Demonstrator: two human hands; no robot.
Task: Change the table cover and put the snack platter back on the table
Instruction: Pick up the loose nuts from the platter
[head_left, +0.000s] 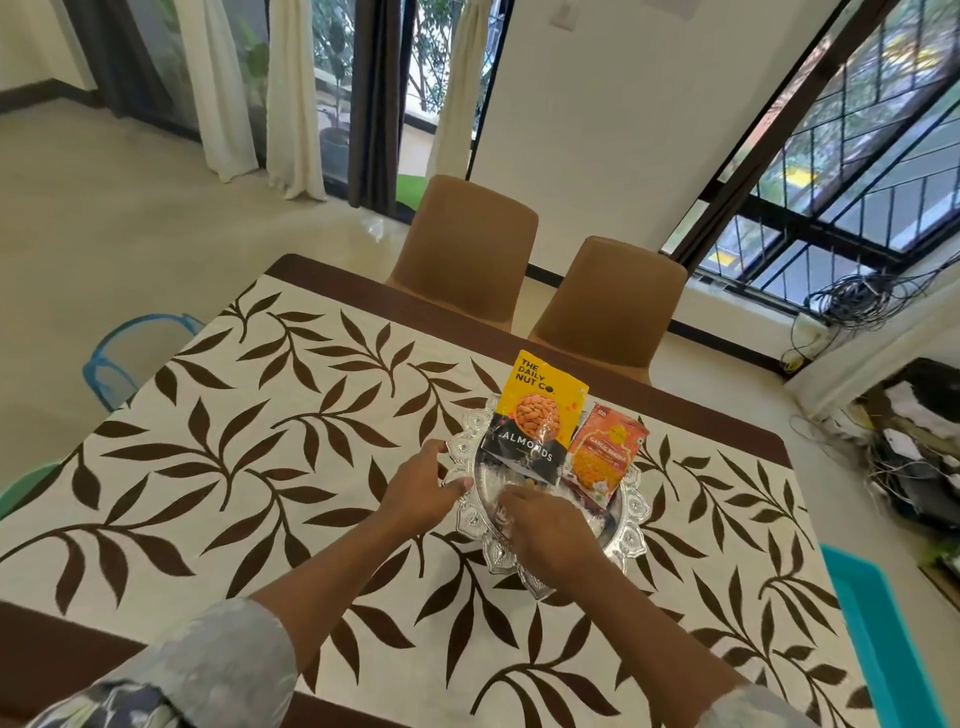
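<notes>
A cream table cover with brown leaf prints lies spread over the dark wooden table. On it, right of centre, rests a silver snack platter with an ornate scalloped rim. It carries a yellow and black almonds packet and an orange snack packet. My left hand grips the platter's left rim, thumb over the edge. My right hand lies over the platter's near rim, fingers curled on it and hiding that part.
Two brown chairs stand at the table's far side. A blue chair is at the left, a teal bin at the right. Tangled cables and clutter lie by the window.
</notes>
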